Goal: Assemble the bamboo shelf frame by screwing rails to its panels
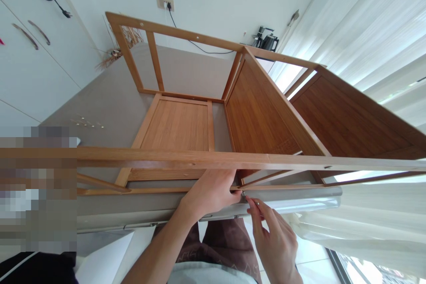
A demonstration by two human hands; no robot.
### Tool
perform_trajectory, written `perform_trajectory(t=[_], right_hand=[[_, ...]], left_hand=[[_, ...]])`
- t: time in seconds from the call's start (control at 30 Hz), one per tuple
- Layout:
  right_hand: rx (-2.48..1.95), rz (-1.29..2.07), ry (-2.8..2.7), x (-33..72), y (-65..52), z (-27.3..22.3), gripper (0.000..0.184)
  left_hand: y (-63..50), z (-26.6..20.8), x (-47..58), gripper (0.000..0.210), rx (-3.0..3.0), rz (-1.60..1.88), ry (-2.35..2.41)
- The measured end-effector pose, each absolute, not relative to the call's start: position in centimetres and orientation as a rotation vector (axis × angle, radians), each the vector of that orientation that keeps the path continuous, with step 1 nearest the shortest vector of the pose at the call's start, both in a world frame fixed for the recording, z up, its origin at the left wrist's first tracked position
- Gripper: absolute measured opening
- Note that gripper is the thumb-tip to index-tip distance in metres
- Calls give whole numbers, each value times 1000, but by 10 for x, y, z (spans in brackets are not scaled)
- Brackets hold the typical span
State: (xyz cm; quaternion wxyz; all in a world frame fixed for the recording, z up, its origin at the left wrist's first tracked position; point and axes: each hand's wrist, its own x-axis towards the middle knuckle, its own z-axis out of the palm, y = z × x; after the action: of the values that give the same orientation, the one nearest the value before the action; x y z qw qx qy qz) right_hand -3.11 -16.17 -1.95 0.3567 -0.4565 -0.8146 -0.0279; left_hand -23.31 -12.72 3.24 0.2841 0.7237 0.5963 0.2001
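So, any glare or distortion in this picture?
Head view: the curtain is partly washed out by bright light; glare streaks the table edge near the right hand. Same view: the wooden frame looks stretched, as through a wide lens; a pixelated patch hides part of the lower left.

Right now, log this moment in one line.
left hand: at lower rail of brown wooden frame | right hand: apparently pinching small silvery metal piece beside rail | frame: on grey tabletop

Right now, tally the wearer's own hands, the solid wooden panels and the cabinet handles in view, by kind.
Left hand, right hand: 2
Flat-lying panel, middle panel, rightmost panel: 3
Lower cabinet handle, upper cabinet handle: 2
Total: 7
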Motion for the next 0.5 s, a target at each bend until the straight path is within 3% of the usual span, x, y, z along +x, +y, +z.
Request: perform_trajectory(t=[0.23,0.37,0.5], right_hand=[[-1256,5,-2057,-38,-163,-16,12],[-1666,450,-1689,-53,-167,-2,36],[-1749,877,-1292,-66,-168,10,56]], left_hand=[[-127,32,-234,18,1963,592,1587],[-127,33,-233,19,1955,581,1589],[-127,34,-232,21,1961,565,1602]])
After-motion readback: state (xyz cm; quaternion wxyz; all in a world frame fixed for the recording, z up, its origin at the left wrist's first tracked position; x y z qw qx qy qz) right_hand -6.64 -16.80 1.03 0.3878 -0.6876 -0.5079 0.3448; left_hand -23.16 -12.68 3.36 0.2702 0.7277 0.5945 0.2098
